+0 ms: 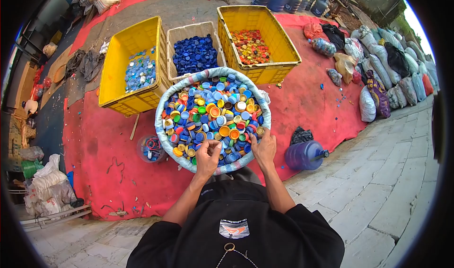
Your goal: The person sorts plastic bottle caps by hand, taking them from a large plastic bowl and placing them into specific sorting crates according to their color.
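In front of my torso stands a round basket (162, 121) with a pale blue wrapped rim, heaped with mixed-colour plastic bottle caps (215, 112). My left hand (208, 157) is over the near part of the heap, its fingers curled and pressed together; whatever they hold is hidden. At the near right rim, my right hand (265, 147) has its thumb and fingers closed around a pale yellowish bottle cap (259, 131). Beyond the basket are a yellow crate (111, 72) with light blue caps, a whitish crate (171, 36) with dark blue caps, and another yellow crate (279, 72) with red, orange and yellow caps.
A clear tub (143, 150) with small items sits left of the basket. A large blue water jug (302, 155) lies at the right. Filled sacks (378, 60) line the far right, and more bags (47, 187) lie at the left. Red sheeting (109, 173) covers the ground.
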Motion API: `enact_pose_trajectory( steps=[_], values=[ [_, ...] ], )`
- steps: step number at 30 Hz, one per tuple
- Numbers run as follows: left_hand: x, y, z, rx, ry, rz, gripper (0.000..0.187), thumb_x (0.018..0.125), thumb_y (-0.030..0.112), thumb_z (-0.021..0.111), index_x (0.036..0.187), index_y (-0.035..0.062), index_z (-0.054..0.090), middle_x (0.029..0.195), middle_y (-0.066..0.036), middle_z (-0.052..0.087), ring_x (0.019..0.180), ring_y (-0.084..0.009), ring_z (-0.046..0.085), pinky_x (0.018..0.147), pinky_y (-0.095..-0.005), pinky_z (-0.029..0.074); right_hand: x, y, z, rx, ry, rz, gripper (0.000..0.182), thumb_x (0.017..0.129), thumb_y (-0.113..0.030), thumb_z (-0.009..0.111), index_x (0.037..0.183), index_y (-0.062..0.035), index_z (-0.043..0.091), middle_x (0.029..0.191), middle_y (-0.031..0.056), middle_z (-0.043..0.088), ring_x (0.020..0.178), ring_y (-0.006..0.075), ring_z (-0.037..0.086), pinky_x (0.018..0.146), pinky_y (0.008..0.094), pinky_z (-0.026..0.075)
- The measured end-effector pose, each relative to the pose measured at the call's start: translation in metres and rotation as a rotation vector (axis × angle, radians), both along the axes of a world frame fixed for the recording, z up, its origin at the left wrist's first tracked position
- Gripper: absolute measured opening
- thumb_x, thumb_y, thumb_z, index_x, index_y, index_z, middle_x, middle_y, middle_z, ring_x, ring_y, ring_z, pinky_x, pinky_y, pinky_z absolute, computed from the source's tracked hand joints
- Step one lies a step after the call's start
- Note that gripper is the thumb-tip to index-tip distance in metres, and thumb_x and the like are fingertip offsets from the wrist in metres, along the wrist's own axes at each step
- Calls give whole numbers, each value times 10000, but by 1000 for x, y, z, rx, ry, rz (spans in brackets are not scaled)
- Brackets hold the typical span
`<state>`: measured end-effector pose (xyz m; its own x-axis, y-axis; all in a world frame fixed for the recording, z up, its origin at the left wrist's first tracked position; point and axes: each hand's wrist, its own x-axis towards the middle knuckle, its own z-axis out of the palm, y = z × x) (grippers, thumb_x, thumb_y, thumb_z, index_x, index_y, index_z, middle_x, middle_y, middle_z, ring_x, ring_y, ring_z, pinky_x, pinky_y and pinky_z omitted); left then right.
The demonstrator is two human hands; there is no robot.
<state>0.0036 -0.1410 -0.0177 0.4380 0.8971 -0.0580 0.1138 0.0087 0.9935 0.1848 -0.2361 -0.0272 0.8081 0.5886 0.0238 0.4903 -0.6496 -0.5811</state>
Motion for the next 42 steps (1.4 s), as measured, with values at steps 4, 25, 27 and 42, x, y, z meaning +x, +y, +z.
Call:
enact_pose_trajectory(
  steps=[4,25,27,42],
  values=[
    [2,-1,2,59,80,-98,159,847,149,692,901,6,647,699,-5,591,558,-49,452,507,-228,377,2,1,-6,55,68,-4,510,784,-166,723,1218,14,527,990,180,681,929,366,596,848,446,472],
    [53,-3,0,971,319,-643,460,727,51,695,1181,65,626,912,-41,665,818,-228,507,721,-358,383,14,-55,2,1292,1501,-259,264,806,-239,563,986,-57,629,945,98,600,878,240,579,750,361,490],
    [58,-1,-2,1007,337,-731,496,703,49,689,1194,95,631,895,-15,664,812,-216,503,710,-348,374,9,-63,-4,1354,1595,-274,256,806,-233,564,980,-59,634,939,93,590,855,233,572,744,350,487],
    [51,11,14,843,227,-582,266,752,27,699,1014,74,686,840,-14,643,878,-154,555,776,-323,390,2,-51,-10,950,1312,-315,160,860,-165,683,926,-45,600,753,-1,578,658,103,536,637,246,452]
  ],
)
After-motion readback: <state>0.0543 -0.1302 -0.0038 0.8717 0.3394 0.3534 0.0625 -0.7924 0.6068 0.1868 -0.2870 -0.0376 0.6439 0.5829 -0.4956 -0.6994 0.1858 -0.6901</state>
